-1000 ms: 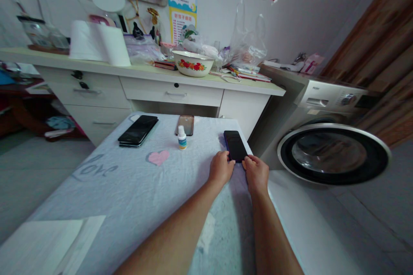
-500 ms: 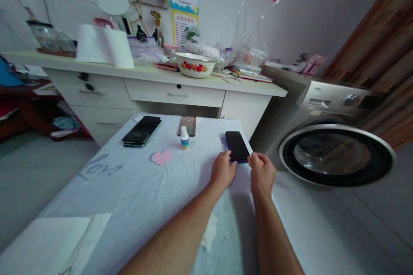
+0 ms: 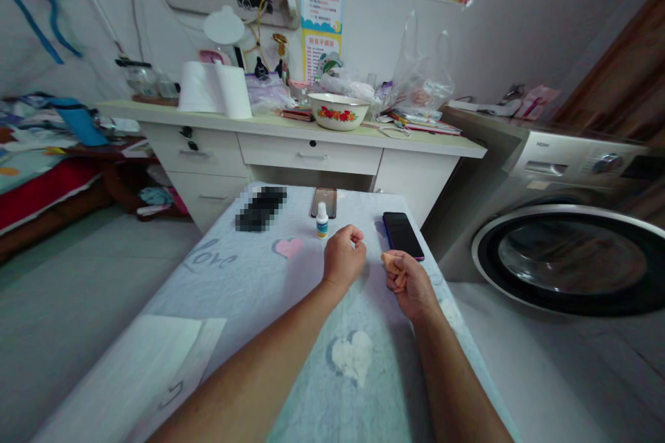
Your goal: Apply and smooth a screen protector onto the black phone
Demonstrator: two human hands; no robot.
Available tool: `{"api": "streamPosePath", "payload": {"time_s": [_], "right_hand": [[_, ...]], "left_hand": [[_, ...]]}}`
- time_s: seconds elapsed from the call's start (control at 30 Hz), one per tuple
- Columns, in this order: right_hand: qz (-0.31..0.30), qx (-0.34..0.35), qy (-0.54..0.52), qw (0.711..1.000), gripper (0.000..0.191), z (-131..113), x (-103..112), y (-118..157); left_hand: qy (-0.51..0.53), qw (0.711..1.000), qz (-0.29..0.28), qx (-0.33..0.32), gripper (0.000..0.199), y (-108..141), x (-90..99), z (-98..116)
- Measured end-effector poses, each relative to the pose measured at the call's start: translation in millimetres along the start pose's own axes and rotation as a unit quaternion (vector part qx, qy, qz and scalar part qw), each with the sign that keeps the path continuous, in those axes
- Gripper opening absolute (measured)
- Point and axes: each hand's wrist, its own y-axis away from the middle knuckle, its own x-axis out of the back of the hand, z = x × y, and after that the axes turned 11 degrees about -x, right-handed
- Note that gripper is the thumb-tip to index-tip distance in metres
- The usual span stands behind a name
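My right hand [image 3: 410, 282] is closed around a crumpled orange cloth [image 3: 395, 268], just below a dark phone [image 3: 402, 235] lying flat near the table's right edge. To its left, my left hand [image 3: 345, 256] hovers over the table with its fingers curled in; whether anything is between them is hidden. A small white bottle [image 3: 322, 221] with a blue and yellow label stands upright beyond my left hand. Behind the bottle lies a brownish phone case [image 3: 325, 201]. Farther left, a dark, pixelated object [image 3: 260, 209] rests on the cloth-covered table [image 3: 249, 297].
A white cabinet counter [image 3: 208, 121] runs behind the table, bearing paper rolls [image 3: 236, 91], a flowered bowl [image 3: 339, 113] and plastic bags. At the right stands a washing machine [image 3: 540, 173] with its round door open. A white sheet [image 3: 129, 374] covers the near left corner.
My left hand has come away from the phone and moved left, toward the bottle. My right hand has drawn slightly back from the phone, and the orange cloth now shows. The view has shifted left.
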Motion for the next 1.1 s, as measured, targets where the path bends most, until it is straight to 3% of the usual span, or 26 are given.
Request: {"api": "streamPosePath", "payload": {"time_s": [0.1,0.2,0.33,0.47,0.53,0.63,0.87,1.1], "right_hand": [[-0.018,-0.011,0.017,1.0,0.015,2.3,-1.4,1.4],[-0.032,-0.014,0.04,0.999,0.013,3.3,-4.0,3.9],[-0.051,-0.012,0.051,0.997,0.015,6.0,-10.1,7.7],[-0.068,-0.025,0.089,0.993,0.019,14.2,-15.8,8.5],[-0.067,-0.026,0.121,0.99,0.021,19.5,-16.9,7.3],[-0.057,-0.023,0.155,0.986,0.023,25.5,-16.4,4.9],[-0.063,-0.03,0.173,0.982,0.022,25.3,-15.6,4.7],[-0.068,-0.036,0.165,0.983,0.021,20.0,-19.8,8.8]], "left_hand": [[-0.009,1.0,-0.017,0.002,0.014,-3.0,39.4,-4.2],[-0.035,0.999,-0.01,0.014,0.013,-9.2,82.9,-21.3],[-0.137,0.989,0.03,0.052,0.026,-25.6,135.5,-71.1],[-0.304,0.95,0.011,0.074,0.044,-38.8,165.6,-129.9],[-0.368,0.923,-0.011,0.115,0.062,-40.9,170.5,-150.1],[-0.392,0.905,-0.034,0.161,0.081,-42.3,169.3,-163.2],[-0.375,0.901,-0.027,0.217,0.084,-54.4,159.8,-158.5],[-0.384,0.895,-0.027,0.227,0.082,-64.2,158.0,-158.0]]}}
